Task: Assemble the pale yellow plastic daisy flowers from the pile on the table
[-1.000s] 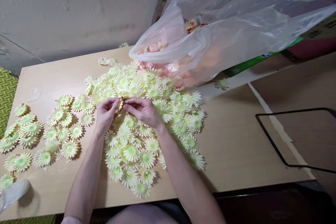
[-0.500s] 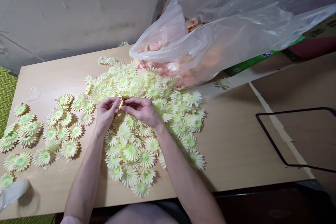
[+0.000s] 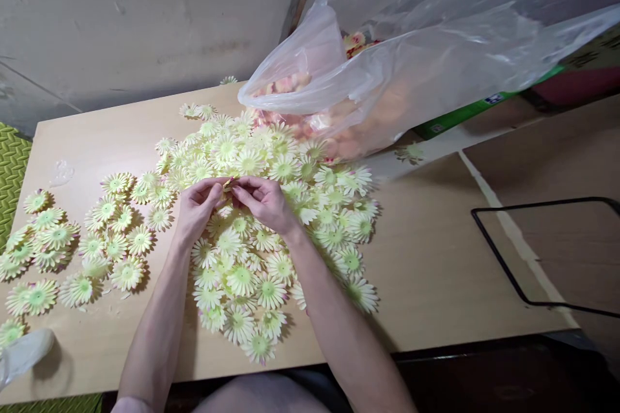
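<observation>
Both hands meet over a wide heap of pale yellow-green artificial flower heads (image 3: pixel 242 281). My left hand (image 3: pixel 196 206) pinches one side of a small yellowish flower piece (image 3: pixel 228 184) between thumb and fingers. From the other side my right hand (image 3: pixel 264 203) holds the same piece, its fingers curled in. Most of the piece is hidden by the fingertips, so I cannot make out its full shape. Smaller groups of the same flower heads (image 3: pixel 116 246) lie left of my left forearm, some with purple-tipped petals.
A large clear plastic bag (image 3: pixel 310 103) holding pink and peach petals stands behind the heap. At the near left corner lies a whitish translucent object (image 3: pixel 29 352). A bent black metal frame (image 3: pixel 477 226) rests on the right, on the light wooden table (image 3: pixel 426 271).
The small flower piece has turned between the fingertips and shows less of its petals. My right thumb and fingers have shifted slightly; my left hand has hardly moved.
</observation>
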`<state>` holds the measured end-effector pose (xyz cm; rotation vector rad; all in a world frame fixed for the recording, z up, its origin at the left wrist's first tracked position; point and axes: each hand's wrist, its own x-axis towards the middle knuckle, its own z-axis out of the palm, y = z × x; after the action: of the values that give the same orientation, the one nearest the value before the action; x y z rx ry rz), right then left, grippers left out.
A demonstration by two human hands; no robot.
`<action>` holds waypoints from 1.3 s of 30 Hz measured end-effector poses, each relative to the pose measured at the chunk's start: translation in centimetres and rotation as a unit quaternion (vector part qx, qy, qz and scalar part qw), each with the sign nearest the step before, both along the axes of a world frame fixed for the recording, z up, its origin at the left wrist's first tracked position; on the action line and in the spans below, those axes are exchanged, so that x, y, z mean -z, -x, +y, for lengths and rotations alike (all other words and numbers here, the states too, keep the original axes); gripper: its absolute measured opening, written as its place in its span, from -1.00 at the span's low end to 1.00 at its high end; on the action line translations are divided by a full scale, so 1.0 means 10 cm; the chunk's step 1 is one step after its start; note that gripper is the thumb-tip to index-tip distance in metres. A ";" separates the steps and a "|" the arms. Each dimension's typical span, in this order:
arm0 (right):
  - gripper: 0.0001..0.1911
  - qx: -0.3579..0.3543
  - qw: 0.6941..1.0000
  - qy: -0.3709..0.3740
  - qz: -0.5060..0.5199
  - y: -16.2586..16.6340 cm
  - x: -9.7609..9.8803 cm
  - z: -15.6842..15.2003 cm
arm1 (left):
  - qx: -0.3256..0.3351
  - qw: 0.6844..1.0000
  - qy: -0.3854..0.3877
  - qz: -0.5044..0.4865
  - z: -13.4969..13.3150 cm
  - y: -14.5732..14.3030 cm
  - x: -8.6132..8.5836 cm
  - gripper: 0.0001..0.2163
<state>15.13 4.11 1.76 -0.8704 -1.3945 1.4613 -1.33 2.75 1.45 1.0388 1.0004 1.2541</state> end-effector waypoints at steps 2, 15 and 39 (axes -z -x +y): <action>-0.75 0.008 1.000 0.007 0.002 0.00 -0.01 0.00 | 0.021 0.999 -0.020 0.011 -0.02 0.00 -0.04 -0.66; -0.71 0.006 1.000 0.002 -0.005 -0.01 0.04 0.02 | -0.025 0.999 0.005 0.026 -0.02 -0.03 0.01 -0.69; -0.73 0.039 0.999 0.020 -0.014 0.01 0.01 0.00 | -0.007 0.999 -0.008 0.036 -0.03 -0.04 -0.05 -0.63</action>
<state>15.06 4.12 1.71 -0.9631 -1.3419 1.4263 -0.88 2.40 1.97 1.0967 1.0551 1.2450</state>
